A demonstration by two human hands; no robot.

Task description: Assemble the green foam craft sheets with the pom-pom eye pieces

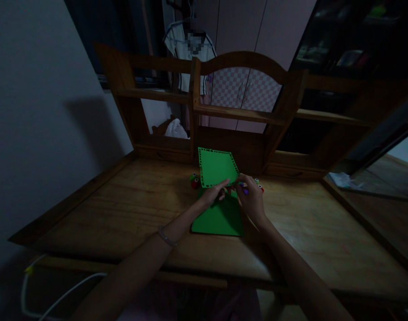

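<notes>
A bright green sheet (217, 167) with a row of dark holes along its edges is tilted up above a second, plain green sheet (219, 218) lying on the desk. My left hand (216, 192) holds the holed sheet at its lower edge, thumb on its face. At the sheet's lower right corner, the fingers of my right hand (252, 196) are pinched together; whatever is between them is too small to make out. Small red and green pieces with eyes (195, 181) sit left of the sheet. More such pieces (260, 187) and something purple (245, 191) show beside my right hand.
The wooden desk (140, 200) has a shelf unit (237, 113) along its far side. A crumpled clear plastic bag (342, 180) lies at the right. A white cable (70, 292) hangs at the near left. Clothes (190, 44) hang beyond the shelves.
</notes>
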